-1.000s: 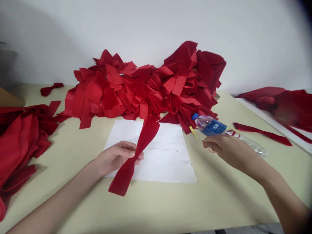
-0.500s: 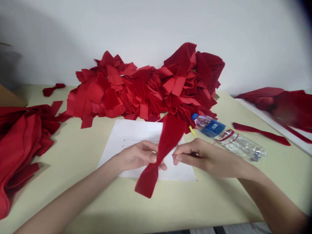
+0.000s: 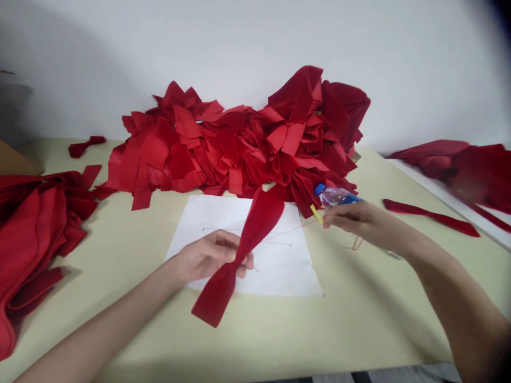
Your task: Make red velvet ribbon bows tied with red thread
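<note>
My left hand (image 3: 207, 257) pinches a red velvet bow strip (image 3: 255, 223) at its gathered middle, above a white paper sheet (image 3: 279, 266) with drawn lines. The strip's ends flare out up-right and down-left. My right hand (image 3: 355, 221) is off to the right, fingers pinched on a thin thread (image 3: 293, 230) that runs back to the strip's middle. A thin reddish loop (image 3: 356, 245) hangs under that hand. A clear water bottle (image 3: 333, 196) with a blue cap lies just behind the right hand, mostly hidden by it.
A big heap of red fabric bows (image 3: 239, 143) lies along the wall. More red cloth is stacked at the left (image 3: 32, 223) and far right (image 3: 463, 165). A loose red strip (image 3: 431, 217) lies right of the bottle. The cream table (image 3: 359, 319) ends near the bottom.
My right hand went to the strip's middle beside my left hand, then pulled away to the right, drawing a thread taut. My left hand shifted slightly left with the strip.
</note>
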`<state>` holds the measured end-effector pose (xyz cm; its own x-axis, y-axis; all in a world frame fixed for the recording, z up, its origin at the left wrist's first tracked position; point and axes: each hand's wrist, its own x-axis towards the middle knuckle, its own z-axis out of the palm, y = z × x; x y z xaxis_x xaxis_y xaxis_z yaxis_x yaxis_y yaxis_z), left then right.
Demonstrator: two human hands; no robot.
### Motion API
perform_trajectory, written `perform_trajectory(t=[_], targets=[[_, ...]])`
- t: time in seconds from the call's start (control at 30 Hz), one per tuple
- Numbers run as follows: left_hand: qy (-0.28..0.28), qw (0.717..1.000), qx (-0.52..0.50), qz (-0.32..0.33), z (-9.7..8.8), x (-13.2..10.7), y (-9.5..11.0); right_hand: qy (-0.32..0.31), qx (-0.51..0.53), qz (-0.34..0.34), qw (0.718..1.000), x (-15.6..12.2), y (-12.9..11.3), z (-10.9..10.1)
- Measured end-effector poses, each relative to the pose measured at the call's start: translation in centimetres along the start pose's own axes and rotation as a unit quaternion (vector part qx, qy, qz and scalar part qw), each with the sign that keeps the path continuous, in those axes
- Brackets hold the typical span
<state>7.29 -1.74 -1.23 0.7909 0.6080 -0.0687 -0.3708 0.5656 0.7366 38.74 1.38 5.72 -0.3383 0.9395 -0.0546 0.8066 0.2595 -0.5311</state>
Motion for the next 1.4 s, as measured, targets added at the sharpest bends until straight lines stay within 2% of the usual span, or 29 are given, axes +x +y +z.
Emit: perform_trajectory(t=[0.07, 0.17, 0.27, 0.37, 0.47, 0.53, 0.63, 0.67, 0.73, 0.77, 0.83, 0.9, 0.93, 1.07, 1.23, 1.4], targets=[[0.017, 1.0, 0.004, 0.0, -0.6, -0.8, 0.2, 0.001, -0.082, 0.049, 0.995, -0.3, 2.0, -0.3], [0.035, 0.999, 0.01, -0.005, -1.3, -1.7, 0.4, -0.045, -0.151, 0.081, 0.984, -0.9, 4.2, -0.2], [0.045, 0.999, 0.013, -0.009, -1.6, -1.9, 0.4, -0.095, -0.196, 0.048, 0.975, -1.5, 5.0, 0.2], [0.052, 0.999, 0.013, -0.011, -1.4, -1.7, 0.3, -0.108, -0.23, -0.012, 0.967, -2.2, 4.7, 0.3], [0.055, 0.998, 0.011, -0.012, -1.1, -1.4, 0.2, -0.045, -0.265, -0.081, 0.96, -2.6, 3.1, 0.2], [0.052, 0.998, 0.009, -0.015, -0.9, -1.4, 0.1, 0.01, -0.261, -0.098, 0.96, -2.5, 1.3, 0.2], [0.041, 0.999, 0.005, -0.02, -0.8, -1.4, -0.1, 0.04, -0.172, -0.12, 0.977, -1.4, -2.5, 1.4], [0.036, 0.999, 0.003, -0.022, -0.8, -1.4, -0.1, 0.023, -0.118, -0.14, 0.983, -0.9, -3.9, 2.2], [0.029, 0.999, 0.0, -0.026, -0.8, -1.3, -0.3, -0.068, 0.025, -0.167, 0.983, 0.1, -6.4, 4.1], [0.028, 0.999, -0.002, -0.027, -0.8, -1.3, -0.4, -0.121, 0.11, -0.191, 0.968, 0.6, -7.4, 5.2], [0.032, 0.999, -0.006, -0.023, -0.7, -1.3, -0.6, -0.207, 0.253, -0.196, 0.925, 1.5, -8.8, 7.1], [0.041, 0.999, -0.01, -0.012, -0.7, -1.2, -0.7, -0.25, 0.342, -0.164, 0.891, 2.1, -9.5, 8.3], [0.047, 0.999, -0.012, -0.004, -0.7, -1.2, -0.8, -0.254, 0.366, -0.135, 0.885, 2.3, -9.7, 8.6], [0.081, 0.996, -0.027, 0.016, -0.5, -1.2, -1.0, -0.196, 0.362, -0.025, 0.911, 2.4, -9.7, 8.8], [0.139, 0.989, -0.055, 0.018, -0.2, -1.1, -1.2, -0.166, 0.323, -0.033, 0.931, 2.3, -9.1, 8.2], [0.221, 0.972, -0.062, 0.048, -0.1, -0.8, -1.5, -0.115, 0.308, -0.041, 0.944, 1.9, -9.5, 6.5]])
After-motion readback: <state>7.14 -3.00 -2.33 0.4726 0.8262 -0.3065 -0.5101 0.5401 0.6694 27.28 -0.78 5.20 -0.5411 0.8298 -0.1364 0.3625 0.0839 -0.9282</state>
